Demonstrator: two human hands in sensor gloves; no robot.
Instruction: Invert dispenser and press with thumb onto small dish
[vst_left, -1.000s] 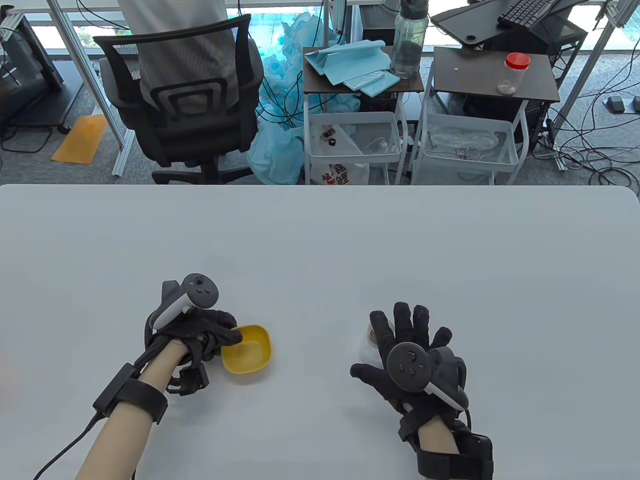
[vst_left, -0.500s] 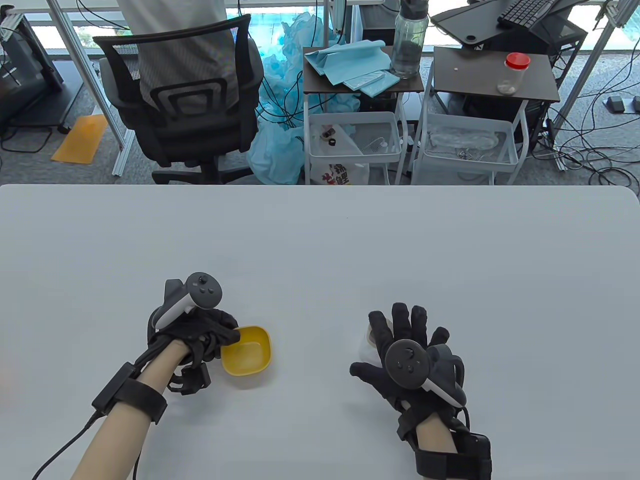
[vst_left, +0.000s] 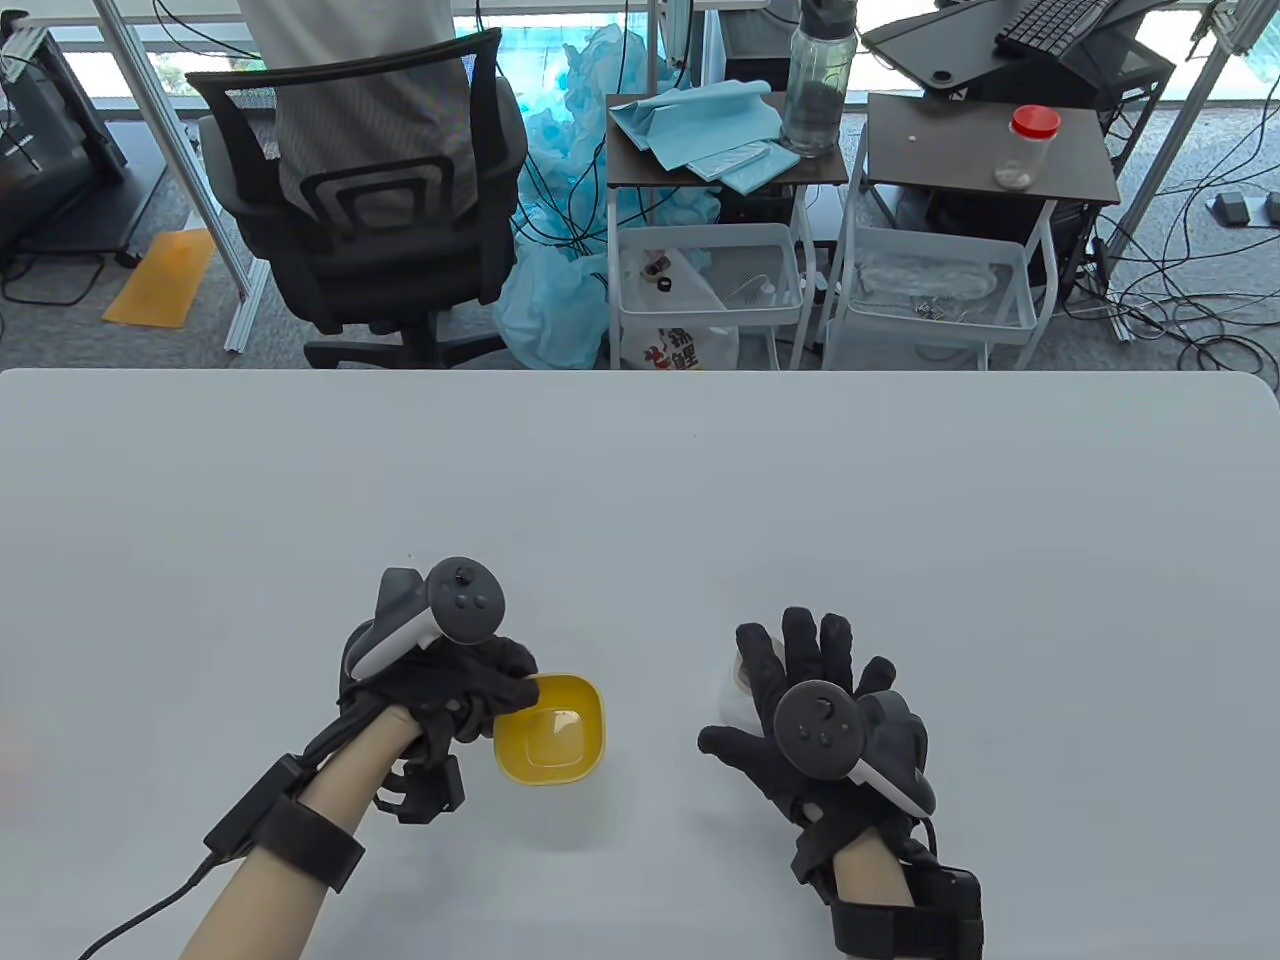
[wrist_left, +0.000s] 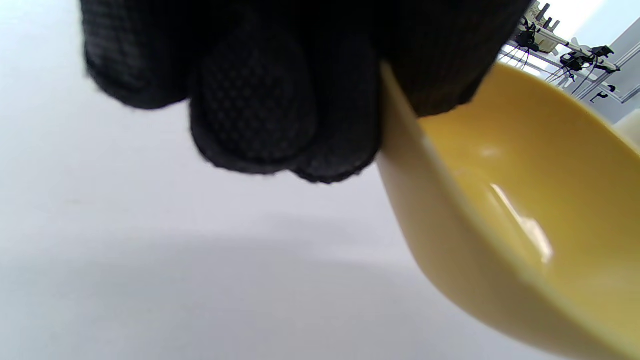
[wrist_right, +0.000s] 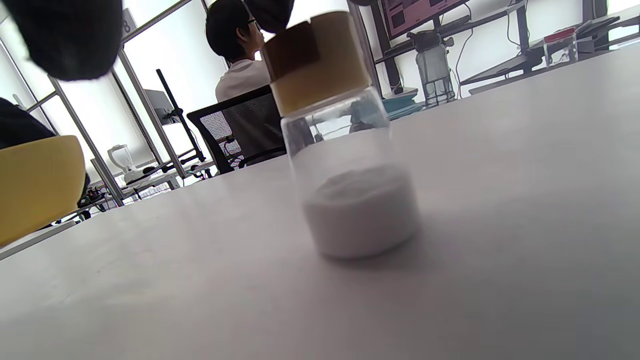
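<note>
**Dish shifted right; dispenser upright under your right hand**

Your left hand (vst_left: 440, 690) has moved right since the earlier frame, carrying the yellow dish (vst_left: 552, 742) with it toward the table (vst_left: 640, 480) centre. Thumb and fingers (wrist_left: 255, 105) pinch the dish's left rim; the dish opens upward, tilted in the left wrist view.

Your right hand (vst_left: 810, 700) has not moved. Its fingers are spread above the dispenser (wrist_right: 345, 140), which stands upright on the table, long axis vertical, tan cap (wrist_right: 315, 60) upward, white powder at the bottom. Contact with the cap cannot be confirmed.
</note>
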